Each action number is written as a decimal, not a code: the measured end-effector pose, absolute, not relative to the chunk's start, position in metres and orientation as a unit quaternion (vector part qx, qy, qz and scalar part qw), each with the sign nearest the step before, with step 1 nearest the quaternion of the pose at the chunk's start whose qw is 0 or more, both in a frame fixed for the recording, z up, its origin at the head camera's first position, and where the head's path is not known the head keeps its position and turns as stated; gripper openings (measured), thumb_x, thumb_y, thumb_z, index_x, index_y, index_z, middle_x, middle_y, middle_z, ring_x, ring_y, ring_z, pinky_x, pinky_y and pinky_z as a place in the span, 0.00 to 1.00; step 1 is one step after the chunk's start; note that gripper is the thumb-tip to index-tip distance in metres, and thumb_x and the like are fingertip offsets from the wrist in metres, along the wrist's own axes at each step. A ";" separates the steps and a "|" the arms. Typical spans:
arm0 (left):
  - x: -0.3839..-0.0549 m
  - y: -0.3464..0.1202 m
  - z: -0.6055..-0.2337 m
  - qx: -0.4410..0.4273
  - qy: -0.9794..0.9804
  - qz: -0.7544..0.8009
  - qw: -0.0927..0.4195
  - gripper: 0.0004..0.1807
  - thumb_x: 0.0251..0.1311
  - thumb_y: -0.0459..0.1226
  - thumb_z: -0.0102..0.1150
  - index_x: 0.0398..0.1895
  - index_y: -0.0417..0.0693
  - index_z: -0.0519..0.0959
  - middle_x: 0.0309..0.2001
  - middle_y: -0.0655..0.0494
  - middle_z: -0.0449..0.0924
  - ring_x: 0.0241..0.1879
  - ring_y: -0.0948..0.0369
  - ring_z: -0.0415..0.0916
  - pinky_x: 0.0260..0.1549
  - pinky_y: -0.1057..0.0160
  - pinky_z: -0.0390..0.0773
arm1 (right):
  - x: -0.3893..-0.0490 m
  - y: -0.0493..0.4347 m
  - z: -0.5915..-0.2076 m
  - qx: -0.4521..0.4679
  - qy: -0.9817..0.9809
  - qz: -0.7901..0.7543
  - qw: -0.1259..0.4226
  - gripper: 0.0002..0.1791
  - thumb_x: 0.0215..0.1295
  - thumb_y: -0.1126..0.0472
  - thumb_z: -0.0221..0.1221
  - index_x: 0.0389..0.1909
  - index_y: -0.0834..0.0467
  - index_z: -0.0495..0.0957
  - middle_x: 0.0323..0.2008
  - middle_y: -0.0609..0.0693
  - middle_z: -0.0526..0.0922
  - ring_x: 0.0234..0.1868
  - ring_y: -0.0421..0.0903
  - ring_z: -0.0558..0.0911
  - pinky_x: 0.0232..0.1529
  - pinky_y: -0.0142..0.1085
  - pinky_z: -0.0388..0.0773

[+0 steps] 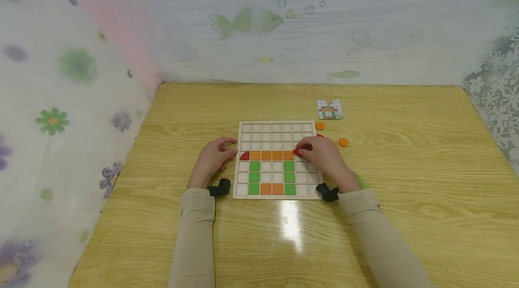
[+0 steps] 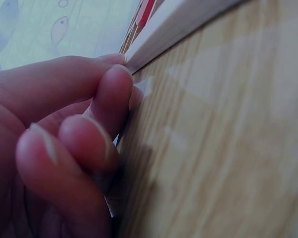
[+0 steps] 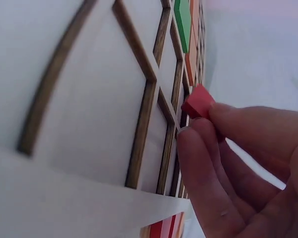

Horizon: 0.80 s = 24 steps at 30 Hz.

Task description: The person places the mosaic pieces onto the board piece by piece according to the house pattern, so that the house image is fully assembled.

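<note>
My right hand (image 1: 324, 155) pinches a small red tile (image 3: 198, 101) between thumb and fingers. It is held over the wooden grid board (image 1: 266, 136), just right of the orange row. That orange row (image 1: 266, 156) has a red quarter-round tile (image 1: 245, 156) at its left end. Below it stand two columns of green tiles (image 1: 254, 177), with two orange tiles (image 1: 272, 189) between them in the bottom row. Against the board's left edge, the fingertips of my left hand (image 1: 211, 159) rest with nothing held, the other fingers loosely bent.
A small picture card (image 1: 330, 109) lies beyond the board's right corner. Orange discs (image 1: 343, 142) and a partly covered red piece (image 1: 320, 135) are right of the board. Green pieces (image 1: 360, 181) peek out beside my right wrist. Patterned walls border the wooden table (image 1: 438, 166).
</note>
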<state>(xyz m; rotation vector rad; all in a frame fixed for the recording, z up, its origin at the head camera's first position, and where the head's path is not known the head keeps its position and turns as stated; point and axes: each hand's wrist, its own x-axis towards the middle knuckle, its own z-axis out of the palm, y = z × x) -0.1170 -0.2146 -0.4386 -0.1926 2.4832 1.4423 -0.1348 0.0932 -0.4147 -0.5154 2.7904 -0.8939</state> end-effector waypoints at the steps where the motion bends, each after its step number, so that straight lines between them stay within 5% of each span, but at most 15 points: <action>1: -0.117 -0.215 -0.439 -0.065 0.856 0.496 0.131 0.16 0.56 0.44 0.58 0.49 0.61 0.74 0.29 0.51 0.76 0.16 0.58 0.68 0.16 0.62 0.72 | -0.135 0.093 -0.414 -0.167 0.935 -0.301 0.083 0.07 0.58 0.60 0.58 0.36 0.53 0.81 0.35 0.47 0.81 0.35 0.45 0.75 0.38 0.39 0.71; 24: -0.117 -0.215 -0.438 -0.069 0.857 0.493 0.132 0.17 0.56 0.44 0.58 0.50 0.61 0.73 0.29 0.51 0.76 0.16 0.59 0.68 0.16 0.62 0.72 | -0.130 0.081 -0.409 -0.144 0.963 -0.211 0.084 0.08 0.55 0.54 0.61 0.25 0.54 0.76 0.23 0.46 0.74 0.23 0.44 0.71 0.23 0.34 0.67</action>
